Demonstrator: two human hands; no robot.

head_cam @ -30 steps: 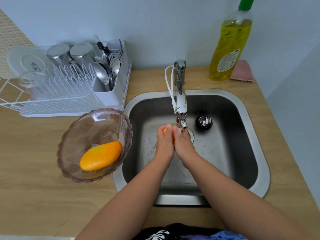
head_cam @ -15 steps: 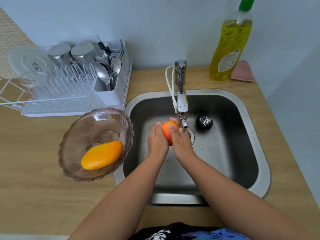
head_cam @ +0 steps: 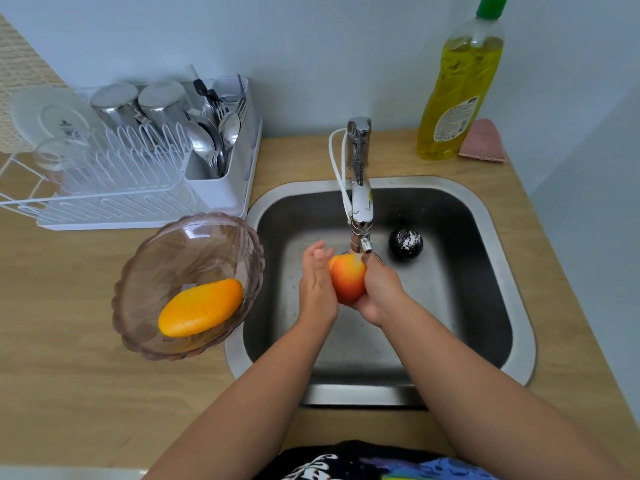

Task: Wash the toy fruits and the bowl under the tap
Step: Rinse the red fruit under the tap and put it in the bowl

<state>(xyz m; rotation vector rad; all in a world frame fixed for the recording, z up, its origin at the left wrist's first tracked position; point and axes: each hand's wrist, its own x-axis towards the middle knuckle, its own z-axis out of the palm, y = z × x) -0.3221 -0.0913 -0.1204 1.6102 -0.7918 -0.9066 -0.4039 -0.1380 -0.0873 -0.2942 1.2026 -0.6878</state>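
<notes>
While both forearms reach over the steel sink [head_cam: 516, 341], the right hand [head_cam: 379, 292] cups a red-orange toy peach [head_cam: 347, 279] under the chrome tap [head_cam: 360, 188], and the left hand [head_cam: 317, 289] presses flat, fingers straight, against its side. Left of the sink, a clear brownish scalloped bowl [head_cam: 145, 271] holds a yellow toy mango [head_cam: 201, 307]. Farther back stands a white dish rack [head_cam: 138, 199].

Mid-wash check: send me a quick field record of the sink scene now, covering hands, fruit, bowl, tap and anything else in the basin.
left hand: fingers straight, pressed flat against the toy peach
right hand: cupped around the toy peach from the other side
toy peach: held over the sink basin, directly under the tap spout
tap: running onto the peach
bowl: on the counter at the sink's left edge, holds the toy mango
sink: a dark round object lies near the back
</notes>
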